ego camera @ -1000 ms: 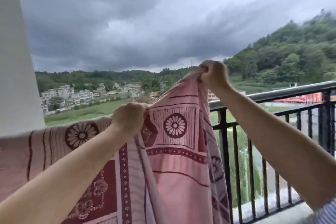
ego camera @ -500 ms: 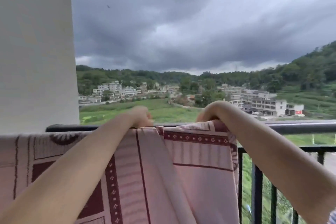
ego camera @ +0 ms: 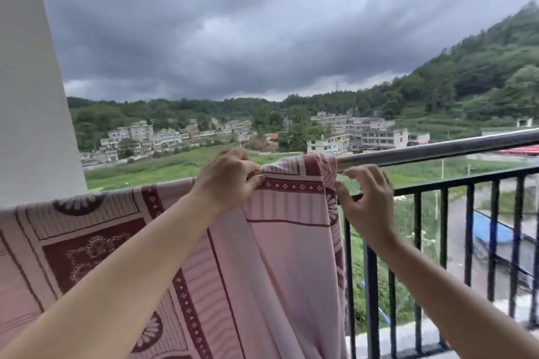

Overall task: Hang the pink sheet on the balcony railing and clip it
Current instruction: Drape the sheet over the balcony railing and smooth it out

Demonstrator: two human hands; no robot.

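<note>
The pink sheet (ego camera: pixel 271 265) with dark red flower and border patterns hangs over the balcony railing's top rail (ego camera: pixel 437 150) and covers it from the left pillar to about mid-frame. My left hand (ego camera: pixel 229 176) grips a bunched fold of the sheet at the top of the rail. Just right of the sheet's right edge, my right hand (ego camera: pixel 366 201) hovers with loosely curved, spread fingers and holds nothing. Its thumb is close to the sheet's edge. No clip is in view.
A white pillar (ego camera: pixel 32 81) stands at the left end of the railing. Black vertical bars (ego camera: pixel 417 256) run below the bare rail on the right. Beyond the railing lie fields, buildings and a wooded hill far below.
Both hands held the sheet's top edge up a second ago, then brought it down over the rail. My right hand has since let go and drawn back beside the edge.
</note>
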